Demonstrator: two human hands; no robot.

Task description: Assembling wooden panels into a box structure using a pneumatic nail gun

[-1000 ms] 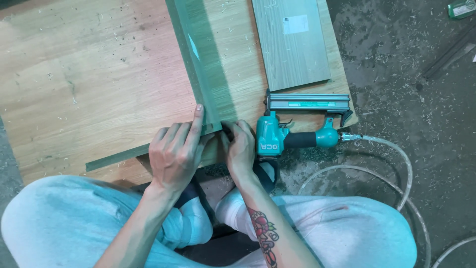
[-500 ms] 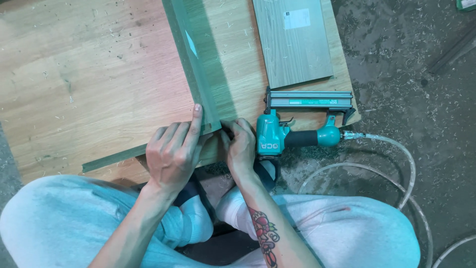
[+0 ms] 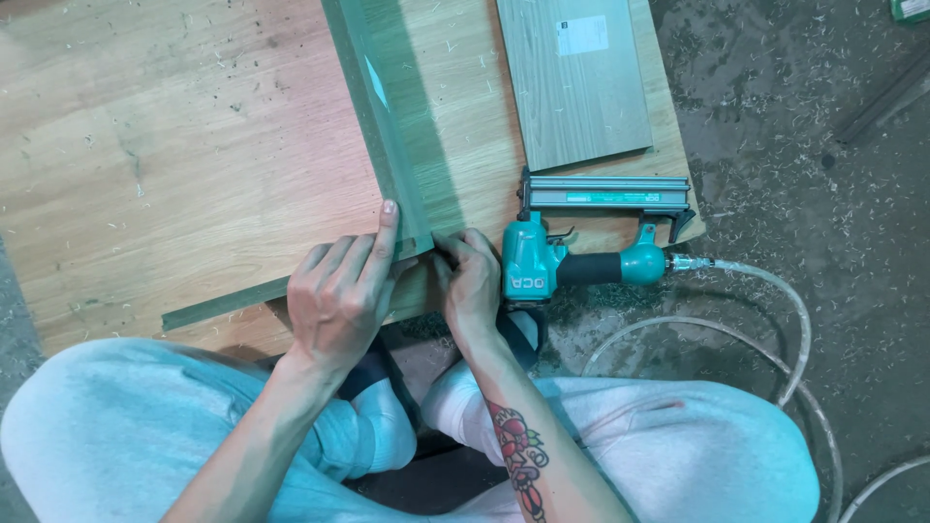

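Looking down from my head camera, I sit cross-legged on the dusty floor [image 3: 823,194] at the edge of a wooden board [image 3: 174,165]. My left hand [image 3: 339,295] lies flat and open, fingers spread, pressing down on the corner where two grey-green strips meet: the long strip [image 3: 383,126] runs away from me on edge, and the short strip [image 3: 228,302] runs off to my left along the board's near edge. My right hand [image 3: 473,281] is curled, fingertips pinching at that same corner joint, just beside my left index finger. A teal nail gun [image 3: 581,257] lies right of my right hand, touching it, its clear air hose [image 3: 775,300] looping over the floor. A grey panel [image 3: 576,82] rests farther up the board.
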